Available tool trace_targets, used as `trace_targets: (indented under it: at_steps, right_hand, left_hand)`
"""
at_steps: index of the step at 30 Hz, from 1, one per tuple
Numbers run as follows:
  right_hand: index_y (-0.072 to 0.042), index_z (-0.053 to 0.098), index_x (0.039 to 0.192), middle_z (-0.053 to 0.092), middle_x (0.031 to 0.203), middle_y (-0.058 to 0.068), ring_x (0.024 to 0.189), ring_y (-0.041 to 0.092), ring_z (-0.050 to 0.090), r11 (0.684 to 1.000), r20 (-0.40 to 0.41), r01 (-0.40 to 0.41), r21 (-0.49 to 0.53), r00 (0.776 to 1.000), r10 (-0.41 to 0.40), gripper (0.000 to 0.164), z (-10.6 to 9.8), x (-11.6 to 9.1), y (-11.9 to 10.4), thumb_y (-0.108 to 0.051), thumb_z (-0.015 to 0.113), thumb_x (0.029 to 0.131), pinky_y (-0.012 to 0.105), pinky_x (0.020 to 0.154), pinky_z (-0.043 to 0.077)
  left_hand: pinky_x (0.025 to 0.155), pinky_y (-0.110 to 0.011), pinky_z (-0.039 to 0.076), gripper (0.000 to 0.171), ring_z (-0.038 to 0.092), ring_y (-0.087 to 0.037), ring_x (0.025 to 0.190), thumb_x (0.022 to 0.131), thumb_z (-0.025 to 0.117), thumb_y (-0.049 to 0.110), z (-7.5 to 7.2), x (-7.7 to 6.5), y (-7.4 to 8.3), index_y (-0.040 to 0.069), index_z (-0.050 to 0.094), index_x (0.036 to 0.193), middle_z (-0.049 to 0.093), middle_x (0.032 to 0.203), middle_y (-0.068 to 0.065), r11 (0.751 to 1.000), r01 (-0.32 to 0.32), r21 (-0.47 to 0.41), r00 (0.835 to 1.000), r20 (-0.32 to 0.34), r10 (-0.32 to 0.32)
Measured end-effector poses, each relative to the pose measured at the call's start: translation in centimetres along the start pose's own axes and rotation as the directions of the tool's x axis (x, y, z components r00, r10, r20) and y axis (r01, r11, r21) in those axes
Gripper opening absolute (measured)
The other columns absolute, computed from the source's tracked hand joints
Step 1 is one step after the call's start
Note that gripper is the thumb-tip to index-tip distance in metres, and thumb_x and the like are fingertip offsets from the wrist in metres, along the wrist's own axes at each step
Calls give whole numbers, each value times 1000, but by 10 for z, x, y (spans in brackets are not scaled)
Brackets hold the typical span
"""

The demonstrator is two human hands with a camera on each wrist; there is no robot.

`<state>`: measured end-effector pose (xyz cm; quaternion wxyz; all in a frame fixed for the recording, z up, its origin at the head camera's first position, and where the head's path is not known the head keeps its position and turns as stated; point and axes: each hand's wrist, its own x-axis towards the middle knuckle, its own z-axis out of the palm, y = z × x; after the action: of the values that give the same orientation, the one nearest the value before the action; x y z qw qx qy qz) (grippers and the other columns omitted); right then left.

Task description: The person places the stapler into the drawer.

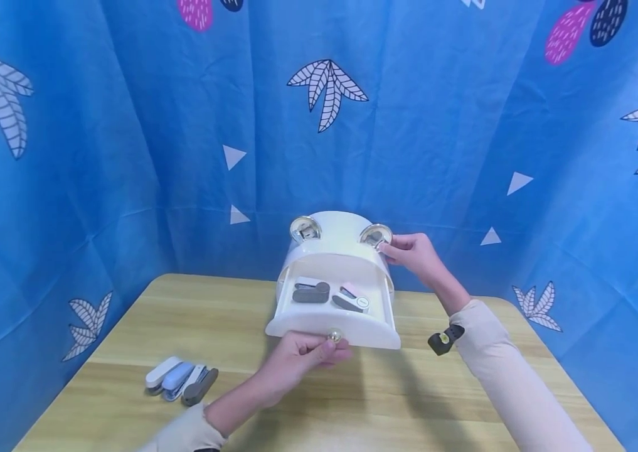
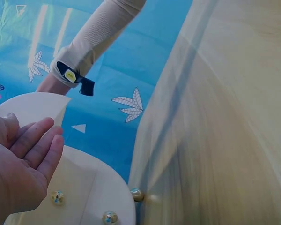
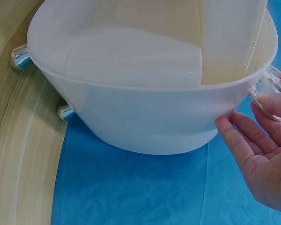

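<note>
A white cabinet [image 1: 341, 227] with two shiny gold discs on top stands on the table, its drawer [image 1: 296, 324] pulled out. Thumb and fingers of my left hand [image 1: 290, 364] pinch the gold knob [image 1: 334, 336] on the drawer front. My right hand [image 1: 417, 256] grips the rim of the right gold disc [image 1: 376, 235], its fingertips touching the cabinet side in the right wrist view. Inside the drawer lie a dark grey and white stapler [image 1: 311, 292] and, to its right, a grey and white stapler [image 1: 350, 299] with a pink part behind it.
On the table's left lie a white stapler [image 1: 161, 373], a light blue stapler [image 1: 177, 377] and a grey and white stapler [image 1: 200, 385], side by side. A blue patterned curtain [image 1: 409, 125] surrounds the wooden table [image 1: 228, 307]. Short gold legs [image 3: 21, 57] support the cabinet.
</note>
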<state>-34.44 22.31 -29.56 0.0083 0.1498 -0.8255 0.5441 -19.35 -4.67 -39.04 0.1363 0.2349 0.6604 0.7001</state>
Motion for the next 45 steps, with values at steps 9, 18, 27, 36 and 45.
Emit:
trace_targets:
  at_steps: [9,18,27,36,45]
  right_hand:
    - [8,66,127,67,124,30,98,7,72,1000,-8,3,8,1000,-3,37,0,0,1,-15,68,98,42,94,57]
    - [7,67,127,68,124,29,95,4,72,1000,4,10,11,1000,-10,37,2,0,0,-16,69,98,37,92,59]
    - [6,66,128,68,124,29,95,2,70,1000,0,8,-2,1000,-8,38,0,0,0,-16,69,98,41,94,58]
    - [6,66,129,68,125,29,97,3,70,1000,11,11,0,1000,-11,38,-1,-1,0,-17,68,99,43,97,56]
    - [6,67,128,68,125,27,98,5,71,1000,11,7,-1,1000,-7,38,-1,-2,0,-17,69,98,43,95,57]
  left_hand:
    - [98,-42,58,41,72,-28,113,105,56,29,-1,16,8,-6,66,125,72,119,-21,1000,-6,11,998,-59,7]
    - [97,-35,59,45,71,-27,115,104,59,35,-4,36,8,-2,68,127,74,119,-18,998,60,1,992,-112,-59]
    - [94,-36,60,42,71,-26,116,105,56,32,-11,56,4,-2,67,127,73,120,-18,999,37,-3,988,-148,-37]
    - [96,-37,59,43,70,-29,116,105,57,31,-20,75,2,-4,66,128,72,122,-20,999,28,-24,985,-171,-32]
    - [95,-36,59,41,70,-30,117,106,55,29,-25,87,0,-4,66,128,71,123,-20,1000,11,-21,981,-193,-15]
